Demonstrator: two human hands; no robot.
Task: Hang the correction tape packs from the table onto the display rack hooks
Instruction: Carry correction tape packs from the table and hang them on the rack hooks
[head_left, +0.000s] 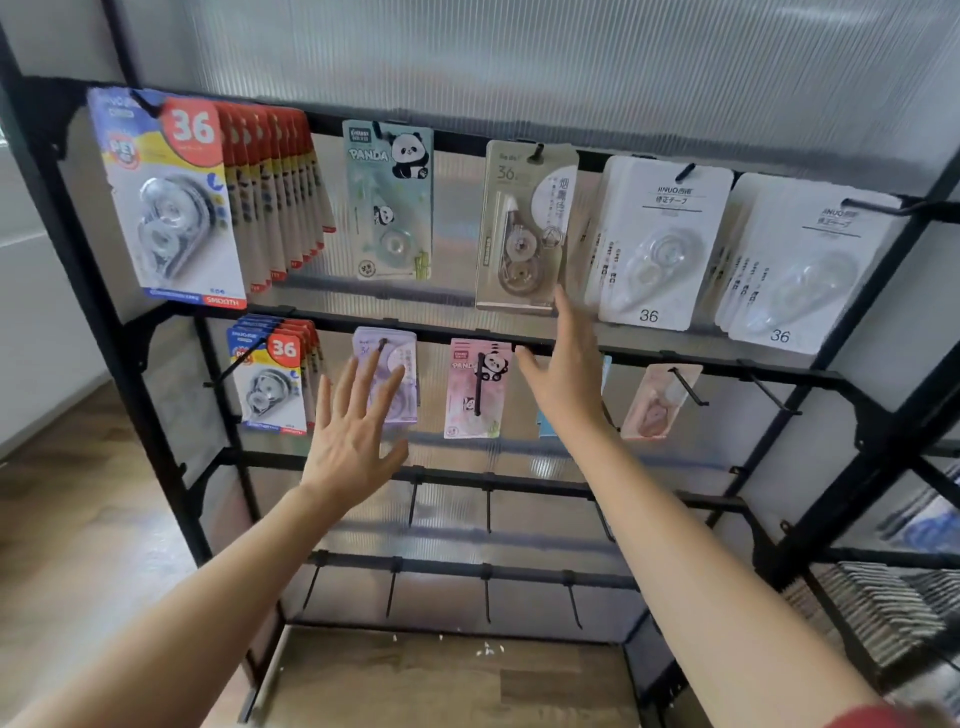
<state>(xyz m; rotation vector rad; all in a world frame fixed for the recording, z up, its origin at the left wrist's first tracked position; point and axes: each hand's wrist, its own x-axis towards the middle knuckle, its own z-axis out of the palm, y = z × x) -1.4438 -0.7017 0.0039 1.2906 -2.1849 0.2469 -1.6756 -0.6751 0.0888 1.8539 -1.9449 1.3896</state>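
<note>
**Both hands open at the rack, nothing held**

Left hand: fingers were straight and spread, palm toward the rack, holding nothing. The fingertips overlapped the lower part of the purple pack on the second rail; contact could not be confirmed.

Right hand: fingers were straight and pointed upward, also empty. The longest fingertip lay just below the bottom edge of the beige pack on the top rail. The thumb pointed toward the pink panda pack. A blue pack was mostly hidden behind the right wrist.

Second rail, farther out: a small red-and-blue "36" stack hung at the left and a peach pack hung tilted at the right.

Top rail, left to right:
- a large "36" pack with a fanned stack behind it
- a teal panda pack
- the beige pack
- two stacks of white packs

All packs hung from hooks on the black display rack. The two lower rails carried black hooks. A wood floor showed to the left and below.
</note>
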